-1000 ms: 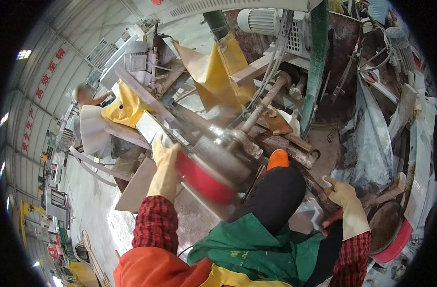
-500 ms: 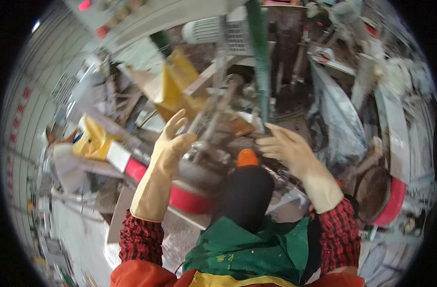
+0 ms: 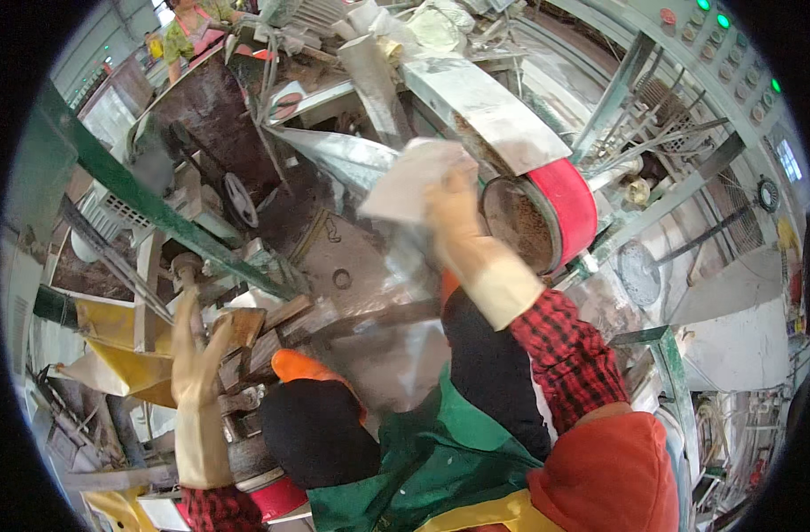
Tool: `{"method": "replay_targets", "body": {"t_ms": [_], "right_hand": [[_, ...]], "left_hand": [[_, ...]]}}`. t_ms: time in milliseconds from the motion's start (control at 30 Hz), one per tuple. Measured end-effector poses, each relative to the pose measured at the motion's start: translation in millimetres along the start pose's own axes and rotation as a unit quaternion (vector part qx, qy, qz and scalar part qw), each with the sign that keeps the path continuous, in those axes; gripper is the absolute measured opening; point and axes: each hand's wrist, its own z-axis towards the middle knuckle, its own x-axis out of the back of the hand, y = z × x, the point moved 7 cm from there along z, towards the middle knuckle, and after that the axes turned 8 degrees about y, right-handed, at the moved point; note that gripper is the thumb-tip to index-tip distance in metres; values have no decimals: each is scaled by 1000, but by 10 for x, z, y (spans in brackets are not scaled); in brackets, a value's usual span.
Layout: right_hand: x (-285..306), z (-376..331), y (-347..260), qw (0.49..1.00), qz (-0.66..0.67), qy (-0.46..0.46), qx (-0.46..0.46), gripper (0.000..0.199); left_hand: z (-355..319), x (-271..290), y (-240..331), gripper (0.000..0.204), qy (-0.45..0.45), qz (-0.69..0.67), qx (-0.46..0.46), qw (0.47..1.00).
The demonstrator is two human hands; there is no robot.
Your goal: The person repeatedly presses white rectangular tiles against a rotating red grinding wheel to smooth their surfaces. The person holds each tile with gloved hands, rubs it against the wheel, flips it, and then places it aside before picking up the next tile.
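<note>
Cream rubber gloves, red-and-black checked sleeves, green apron edged yellow, orange garment beneath.

Crumpled white sheet (image 3: 416,180), raised aloft
</note>
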Motion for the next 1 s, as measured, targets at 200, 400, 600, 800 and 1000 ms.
{"method": "replay_targets", "body": {"t_ms": [200, 400, 600, 800, 1000], "right_hand": [[1703, 693, -741, 966, 42, 176, 186, 31], [2658, 1362, -464, 956, -4, 276, 95, 35], [2422, 1264, -437, 962, -59, 265, 10, 30], [2426, 1191, -398, 964, -20, 254, 72, 20], [2415, 1120, -396, 968, -15, 241, 72, 20]], "left_hand": [[-1490, 1640, -2433, 67, 95, 262, 204, 939], [-2614, 2083, -3331, 64, 179, 404, 316, 840], [-3011, 2111, -3496, 64, 220, 430, 347, 804], [-3002, 2056, -3550, 69, 197, 446, 284, 826], [-2894, 1963, -3262, 68, 197, 397, 344, 828]]}}
